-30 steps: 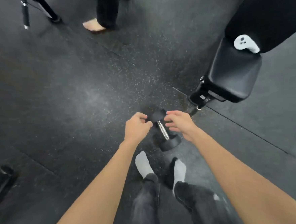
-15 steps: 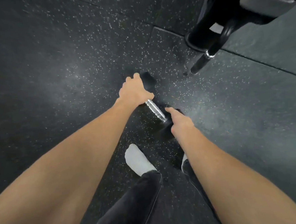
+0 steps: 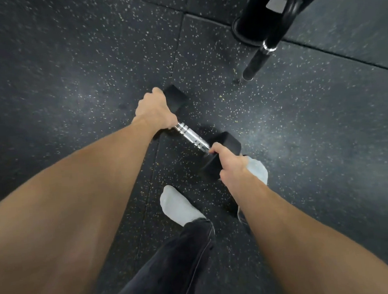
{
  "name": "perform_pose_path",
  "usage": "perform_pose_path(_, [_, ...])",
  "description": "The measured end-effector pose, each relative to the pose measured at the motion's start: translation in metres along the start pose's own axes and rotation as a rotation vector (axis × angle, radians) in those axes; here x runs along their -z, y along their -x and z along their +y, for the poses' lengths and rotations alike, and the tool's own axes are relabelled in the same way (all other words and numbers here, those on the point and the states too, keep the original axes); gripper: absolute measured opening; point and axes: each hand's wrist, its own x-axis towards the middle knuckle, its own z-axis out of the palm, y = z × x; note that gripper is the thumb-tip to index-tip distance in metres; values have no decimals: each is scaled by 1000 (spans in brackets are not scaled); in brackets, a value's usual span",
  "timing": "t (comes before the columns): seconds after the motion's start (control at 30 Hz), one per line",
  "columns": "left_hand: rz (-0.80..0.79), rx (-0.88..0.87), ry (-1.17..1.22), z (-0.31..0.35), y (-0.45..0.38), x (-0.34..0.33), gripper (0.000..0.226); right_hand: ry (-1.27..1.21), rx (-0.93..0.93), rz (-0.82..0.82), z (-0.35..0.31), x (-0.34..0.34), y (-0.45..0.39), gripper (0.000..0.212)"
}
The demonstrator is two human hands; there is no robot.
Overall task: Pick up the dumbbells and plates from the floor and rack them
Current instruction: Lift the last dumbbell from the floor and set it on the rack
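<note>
the left hand [image 3: 155, 111] and right hand [image 3: 230, 165] each squeeze one end of the dumbbell [image 3: 193, 138] above the floor [image 3: 67, 63].

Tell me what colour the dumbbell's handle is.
Shiny silver metal handle, between black ends; seen in the head view.

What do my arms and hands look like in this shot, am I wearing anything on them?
Both arms are bare up to the frame edge: no sleeves show. The left hand and right hand wear no gloves, and no watch, band or ring is visible on either wrist or on the fingers that show.
</note>
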Motion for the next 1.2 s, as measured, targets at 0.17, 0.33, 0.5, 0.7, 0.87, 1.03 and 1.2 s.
perform_pose_path(0.17, [91, 192, 258, -56, 51, -15, 80, 211, 283, 88, -7, 0, 18, 54])
perform_pose_path(0.33, [190, 418, 636, -89, 125, -26, 78, 559, 570, 57, -26, 3, 69, 68])
perform_pose_path(0.5, [366, 508, 873, -117, 219, -7, 74, 750, 845, 10, -22, 6, 159, 90])
perform_pose_path(0.7, [566, 593, 1006, -157, 363, 59, 76, 838, 1049, -143, 18, 15, 306, 62])
perform_pose_path(0.87, [825, 753, 1114, -179, 548, 102, 79, 955, 1197, -393, 73, 43, 456, 68])
perform_pose_path(1.03, [1191, 1015, 1270, -172, 764, 118, 78, 1094, 1390, -829, 148, 93, 626, 65])
perform_pose_path(1.2, [1611, 1273, 1318, -159, 945, 123, 73, 1193, 1471, -1340, 241, 135, 776, 71])
